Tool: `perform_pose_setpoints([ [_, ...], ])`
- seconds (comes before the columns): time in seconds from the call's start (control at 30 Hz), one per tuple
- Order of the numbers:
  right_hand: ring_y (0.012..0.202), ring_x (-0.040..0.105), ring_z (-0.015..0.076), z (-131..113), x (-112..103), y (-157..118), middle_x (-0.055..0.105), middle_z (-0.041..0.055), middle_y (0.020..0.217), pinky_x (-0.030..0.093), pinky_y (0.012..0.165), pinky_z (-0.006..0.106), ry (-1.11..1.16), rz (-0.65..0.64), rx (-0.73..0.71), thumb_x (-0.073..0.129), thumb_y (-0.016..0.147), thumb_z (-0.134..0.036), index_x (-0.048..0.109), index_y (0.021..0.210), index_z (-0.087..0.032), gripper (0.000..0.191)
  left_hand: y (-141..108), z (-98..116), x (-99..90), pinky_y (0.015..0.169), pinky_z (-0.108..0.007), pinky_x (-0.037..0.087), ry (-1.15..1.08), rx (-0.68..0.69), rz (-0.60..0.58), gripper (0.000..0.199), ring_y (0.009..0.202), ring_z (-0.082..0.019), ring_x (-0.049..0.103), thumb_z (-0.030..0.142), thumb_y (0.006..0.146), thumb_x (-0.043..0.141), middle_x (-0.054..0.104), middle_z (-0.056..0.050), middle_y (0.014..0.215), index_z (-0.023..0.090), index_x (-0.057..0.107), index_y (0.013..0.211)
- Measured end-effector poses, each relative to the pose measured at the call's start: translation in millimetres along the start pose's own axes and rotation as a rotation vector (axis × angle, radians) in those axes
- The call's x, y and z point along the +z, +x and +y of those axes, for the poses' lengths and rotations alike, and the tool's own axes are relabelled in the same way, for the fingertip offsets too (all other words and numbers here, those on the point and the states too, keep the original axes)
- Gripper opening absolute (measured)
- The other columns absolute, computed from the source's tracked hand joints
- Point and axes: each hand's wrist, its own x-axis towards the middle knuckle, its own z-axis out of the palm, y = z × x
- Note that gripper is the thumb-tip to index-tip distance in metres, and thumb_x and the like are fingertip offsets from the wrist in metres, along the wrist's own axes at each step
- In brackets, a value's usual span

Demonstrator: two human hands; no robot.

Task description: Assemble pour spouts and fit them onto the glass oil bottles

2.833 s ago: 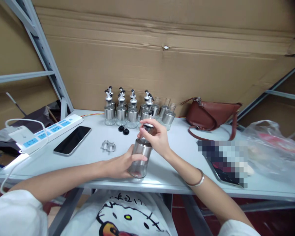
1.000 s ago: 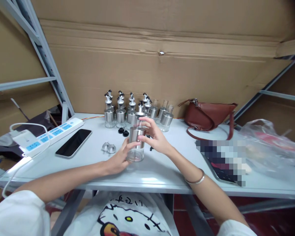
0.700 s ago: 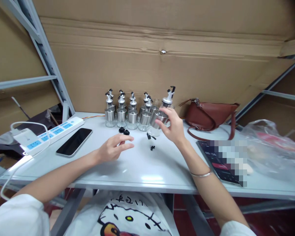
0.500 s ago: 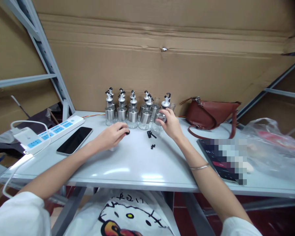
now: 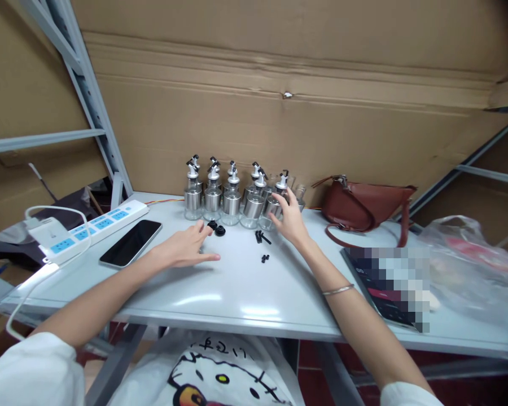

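Observation:
Several glass bottles (image 5: pixel 231 206) with metal bands and pourer tops stand grouped at the back of the table. My right hand (image 5: pixel 291 219) is curled around the front bottle at the group's right end (image 5: pixel 268 217), thumb and index finger against its side. My left hand (image 5: pixel 186 246) is open, thumb and fingers apart, palm low over the table. Just beyond its fingertips lie two round black stoppers (image 5: pixel 220 230). Thin black pieces (image 5: pixel 261 237) and a few smaller black bits (image 5: pixel 265 259) lie between the hands.
On the left are a phone (image 5: pixel 131 242) and a white power strip (image 5: pixel 97 228) with a plugged-in charger. To the right are a brown bag (image 5: pixel 364 206), a partly blurred tablet-like device (image 5: pixel 366 282) and a clear plastic bag (image 5: pixel 469 265). Cardboard (image 5: pixel 288 135) stands behind.
My left hand has let go of a black stopper and spread its fingers, drawing back slightly. With my right hand on it, the right-end bottle has shifted left, closer to the others.

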Motion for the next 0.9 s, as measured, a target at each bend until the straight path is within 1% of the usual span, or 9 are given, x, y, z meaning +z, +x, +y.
perform_pose_setpoints([
  [0.1,0.144,0.026,0.0352,-4.3,-5.9,7.9,0.023,0.0229,0.155,0.031,0.112,0.058,-0.038,0.106,-0.023,0.064,0.077,-0.025,0.034,0.139,-0.017,0.069,0.4,0.5,2.1,0.078,-0.042,0.050,-0.020,0.001,-0.048,0.068,0.093,-0.032,0.062,0.069,0.087,0.036,0.051,-0.017,0.117,0.011,0.048,0.122],
  [0.2,0.146,0.021,0.0342,-6.5,-12.6,23.0,0.023,0.0213,0.156,0.029,0.113,0.058,-0.053,0.162,-0.082,0.065,0.076,-0.030,0.018,0.146,-0.018,0.084,1.6,2.7,6.2,0.077,-0.042,0.049,-0.013,0.001,-0.044,0.064,0.093,-0.034,0.063,0.065,0.089,0.036,0.052,-0.019,0.119,0.011,0.048,0.121],
  [0.27,0.145,0.024,0.0337,-7.3,-16.4,33.3,0.032,0.0189,0.153,0.029,0.112,0.058,-0.061,0.153,-0.108,0.064,0.077,-0.029,0.012,0.148,-0.020,0.088,2.2,4.6,7.3,0.076,-0.041,0.049,-0.010,-0.004,-0.038,0.059,0.091,-0.033,0.064,0.062,0.091,0.035,0.055,-0.019,0.116,0.012,0.049,0.119],
  [0.33,0.140,0.033,0.0333,-7.5,-20.3,40.8,0.043,0.0172,0.147,0.030,0.111,0.058,-0.062,0.136,-0.121,0.062,0.077,-0.026,0.010,0.148,-0.020,0.088,2.5,6.6,6.6,0.076,-0.040,0.048,-0.003,0.004,-0.032,0.054,0.090,-0.032,0.064,0.060,0.092,0.034,0.060,-0.017,0.109,0.014,0.051,0.114],
  [0.43,0.130,0.046,0.0329,-6.9,-26.4,45.8,0.051,0.0166,0.140,0.033,0.109,0.056,-0.062,0.126,-0.133,0.060,0.076,-0.021,0.015,0.146,-0.019,0.084,2.8,9.4,4.1,0.077,-0.037,0.047,0.019,0.032,-0.026,0.048,0.090,-0.030,0.064,0.057,0.093,0.035,0.064,-0.014,0.101,0.015,0.053,0.108],
  [0.57,0.121,0.051,0.0327,-6.0,-30.3,47.8,0.054,0.0182,0.132,0.039,0.106,0.052,-0.051,0.113,-0.155,0.061,0.075,-0.021,0.032,0.137,-0.016,0.069,3.5,12.3,2.1,0.077,-0.036,0.047,0.060,0.034,-0.052,0.047,0.089,-0.029,0.063,0.056,0.094,0.035,0.064,-0.014,0.101,0.015,0.054,0.106],
  [0.67,0.117,0.054,0.0304,-6.4,-24.8,51.1,0.055,0.0170,0.126,0.043,0.103,0.048,0.012,0.120,-0.121,0.062,0.076,-0.025,0.038,0.130,-0.017,0.059,4.1,13.9,2.3,0.079,-0.038,0.047,0.069,0.036,-0.073,0.046,0.092,-0.030,0.063,0.055,0.095,0.035,0.064,-0.015,0.101,0.015,0.054,0.106],
  [0.8,0.109,0.058,0.0251,-7.5,-12.0,57.5,0.056,0.0119,0.121,0.047,0.097,0.043,0.082,0.184,-0.031,0.057,0.079,-0.024,0.040,0.124,-0.021,0.048,4.4,14.9,2.5,0.078,-0.039,0.048,0.049,0.045,-0.068,0.045,0.093,-0.031,0.063,0.054,0.094,0.037,0.065,-0.016,0.102,0.014,0.055,0.106],
  [0.9,0.102,0.060,0.0238,-7.8,-5.8,60.8,0.059,0.0096,0.115,0.048,0.094,0.043,0.083,0.223,0.006,0.052,0.081,-0.022,0.044,0.118,-0.023,0.038,4.5,14.4,2.3,0.078,-0.038,0.048,0.033,0.045,-0.051,0.044,0.092,-0.031,0.063,0.054,0.093,0.038,0.065,-0.016,0.101,0.015,0.056,0.104],
])
